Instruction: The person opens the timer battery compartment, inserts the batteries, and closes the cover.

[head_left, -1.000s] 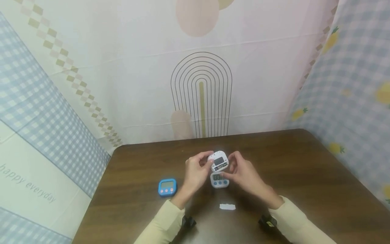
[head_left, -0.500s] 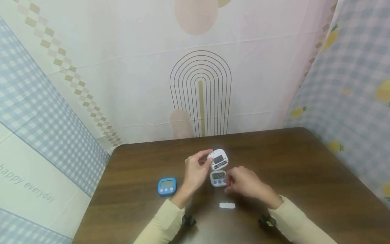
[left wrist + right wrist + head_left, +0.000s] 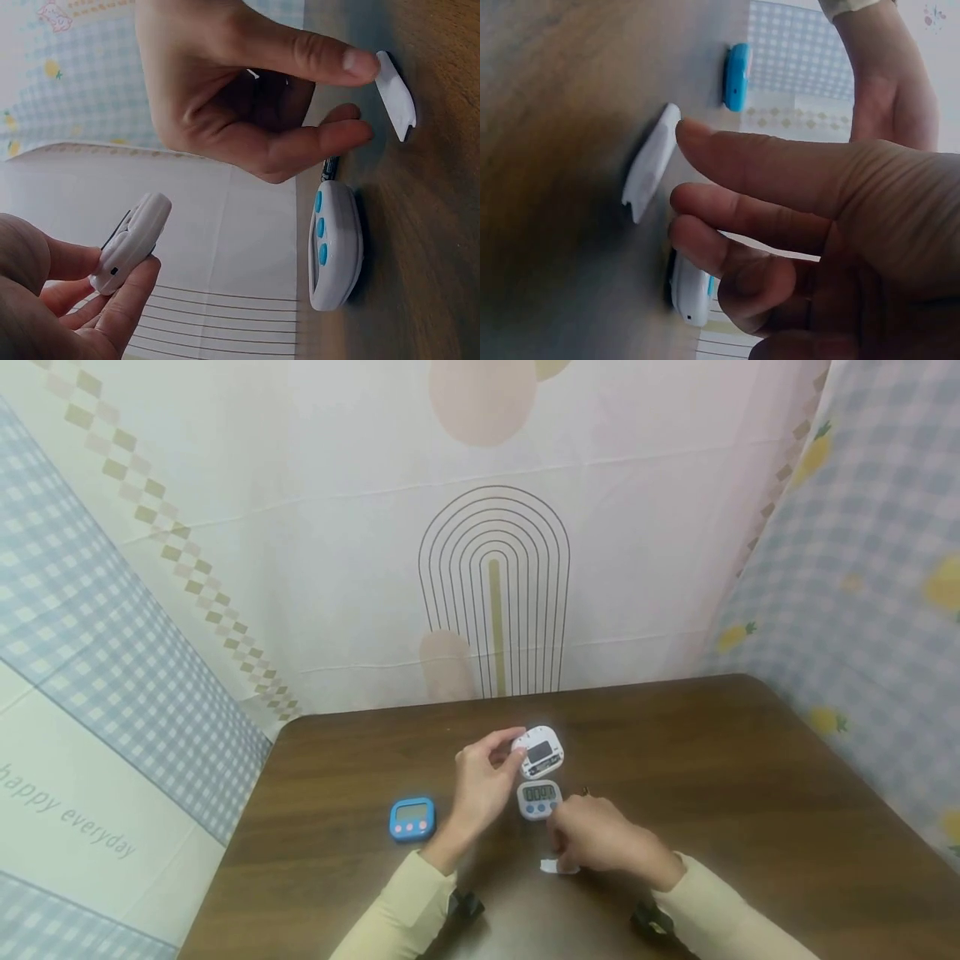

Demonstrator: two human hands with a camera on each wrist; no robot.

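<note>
My left hand [image 3: 504, 752] holds a white timer [image 3: 538, 752] off the table, back side up with its battery bay uncovered; the left wrist view shows the same timer [image 3: 131, 244] pinched between thumb and fingers. My right hand [image 3: 561, 852] is low over the table [image 3: 750, 793], its index fingertip [image 3: 697, 135] touching one end of a small white battery cover [image 3: 651, 163]. In the left wrist view that cover [image 3: 395, 94] lies between index and thumb, the thumb just short of it. A second white timer [image 3: 539, 801] with blue buttons lies flat between the hands.
A blue timer [image 3: 412, 819] with pink buttons lies on the table left of my left wrist. Patterned cloth walls close in the table at the back and both sides. The table's near edge is below my forearms.
My right hand left the held timer, came down towards me and reached the white cover on the table. The left hand and its timer stayed where they were.
</note>
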